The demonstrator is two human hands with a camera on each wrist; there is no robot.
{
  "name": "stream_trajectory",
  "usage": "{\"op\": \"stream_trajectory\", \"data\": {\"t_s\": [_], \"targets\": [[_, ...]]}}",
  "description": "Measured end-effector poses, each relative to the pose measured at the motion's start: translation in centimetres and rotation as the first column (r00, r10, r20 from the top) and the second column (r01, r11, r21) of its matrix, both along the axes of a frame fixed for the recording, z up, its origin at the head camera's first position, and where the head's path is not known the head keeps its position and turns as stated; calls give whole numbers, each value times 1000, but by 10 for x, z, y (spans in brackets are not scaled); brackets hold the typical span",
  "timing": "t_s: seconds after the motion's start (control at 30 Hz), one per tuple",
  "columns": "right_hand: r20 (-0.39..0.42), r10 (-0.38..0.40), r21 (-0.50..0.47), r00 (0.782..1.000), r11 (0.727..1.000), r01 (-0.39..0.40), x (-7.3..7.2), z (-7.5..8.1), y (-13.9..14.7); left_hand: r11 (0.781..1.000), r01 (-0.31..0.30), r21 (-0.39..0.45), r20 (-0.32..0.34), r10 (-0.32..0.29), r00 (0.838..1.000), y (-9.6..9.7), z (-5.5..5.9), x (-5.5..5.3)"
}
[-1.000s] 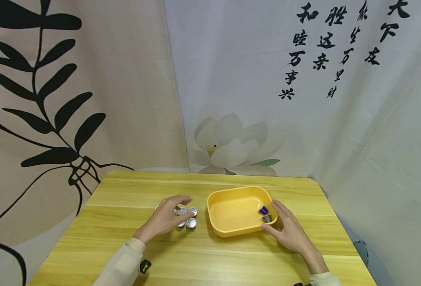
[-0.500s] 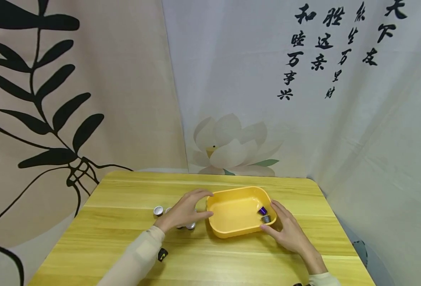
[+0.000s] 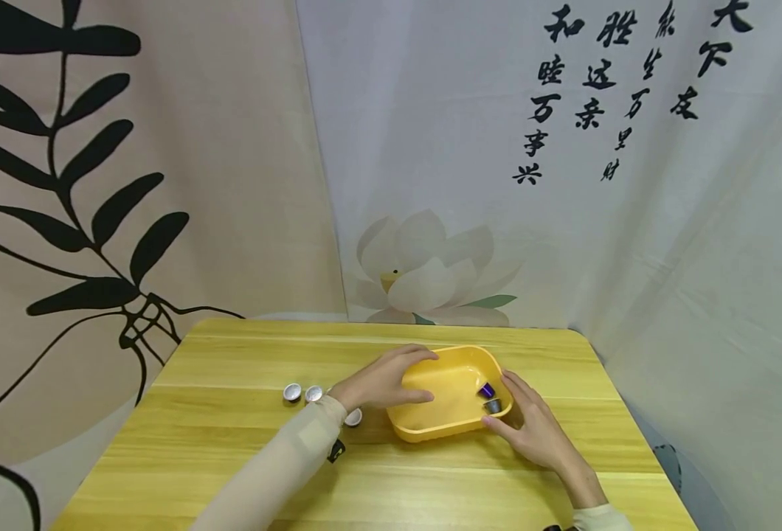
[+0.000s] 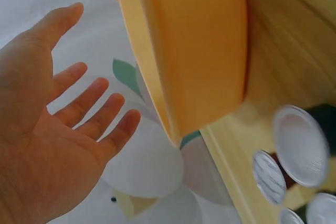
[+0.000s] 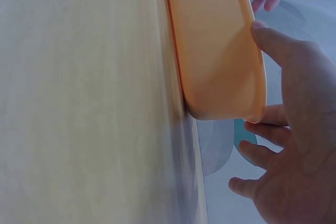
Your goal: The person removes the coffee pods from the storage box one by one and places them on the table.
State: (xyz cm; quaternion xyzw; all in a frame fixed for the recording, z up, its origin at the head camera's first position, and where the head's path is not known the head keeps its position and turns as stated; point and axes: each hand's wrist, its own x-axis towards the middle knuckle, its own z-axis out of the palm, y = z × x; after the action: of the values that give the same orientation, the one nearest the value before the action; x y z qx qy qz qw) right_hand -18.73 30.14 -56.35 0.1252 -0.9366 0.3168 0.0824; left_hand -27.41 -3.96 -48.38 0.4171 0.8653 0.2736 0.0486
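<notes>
A yellow plastic tray point(image 3: 440, 433) stands on the wooden table, with a purple coffee capsule point(image 3: 487, 391) and a grey one point(image 3: 493, 406) at its right end. My left hand point(image 3: 386, 379) hovers over the tray's left part, its fingers spread and nothing between them. In the left wrist view that hand point(image 4: 68, 114) is beside the tray point(image 4: 199, 45), palm bare. My right hand point(image 3: 538, 429) holds the tray's right end, thumb on the near rim and index finger at the corner. Several foil-lidded coffee capsules point(image 3: 292, 392) stand left of the tray, some hidden behind my left wrist.
The light wooden table point(image 3: 391, 494) ends at a printed cloth backdrop point(image 3: 431, 147) with plant drawings and black characters. More capsules point(image 4: 300, 145) show their silver lids at the right of the left wrist view.
My left hand has moved right from above the capsules to over the tray, uncovering capsules on the left. The right hand and the tray have stayed in place.
</notes>
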Motion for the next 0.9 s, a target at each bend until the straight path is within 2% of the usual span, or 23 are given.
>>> {"op": "stream_trajectory", "data": {"t_s": [0.1,0.33,0.47,0.7,0.9], "targets": [[3,2,1,1000,1000,-2,0,0,0,999,20,-36,5,-20,1000,13,0,-6],[-5,7,5,1000,1000,-7,-1,0,1,991,62,-115,68,-54,996,40,1,-16],[-5,12,0,1000,1000,-12,-1,0,1,984,85,-155,66,-76,995,53,2,-21],[5,16,-4,1000,1000,-16,-1,1,0,966,161,-204,63,-151,987,71,1,-30],[2,9,1,1000,1000,-9,-1,1,1,955,180,-236,59,-171,984,83,-2,-39]]}}
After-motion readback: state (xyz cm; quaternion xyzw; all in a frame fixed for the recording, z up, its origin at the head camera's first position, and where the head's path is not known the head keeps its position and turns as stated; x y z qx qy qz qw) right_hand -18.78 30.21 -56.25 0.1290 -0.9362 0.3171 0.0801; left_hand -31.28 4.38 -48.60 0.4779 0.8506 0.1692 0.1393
